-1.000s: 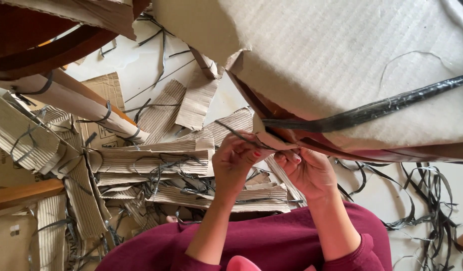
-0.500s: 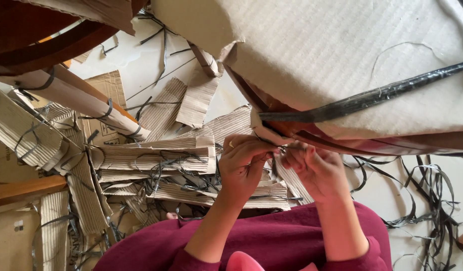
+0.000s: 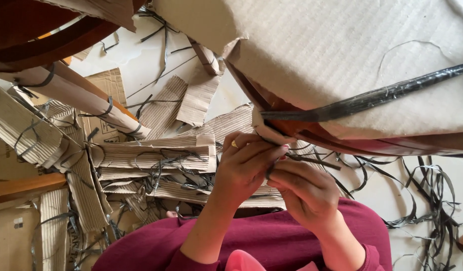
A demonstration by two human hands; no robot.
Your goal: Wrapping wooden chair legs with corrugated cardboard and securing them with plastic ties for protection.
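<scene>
At frame centre, the left hand (image 3: pixel 244 168) and right hand (image 3: pixel 304 193) pinch a black strap (image 3: pixel 362 102) end, grips pressed together, under the cardboard-wrapped frame (image 3: pixel 342 55); cardboard scraps (image 3: pixel 151 155) lie left.

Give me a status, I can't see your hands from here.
Left hand and right hand pinch black strap end at cardboard-wrapped piece. Loose strap scraps litter floor.

Thin black strap (image 3: pixel 276 159), pinched taut
</scene>
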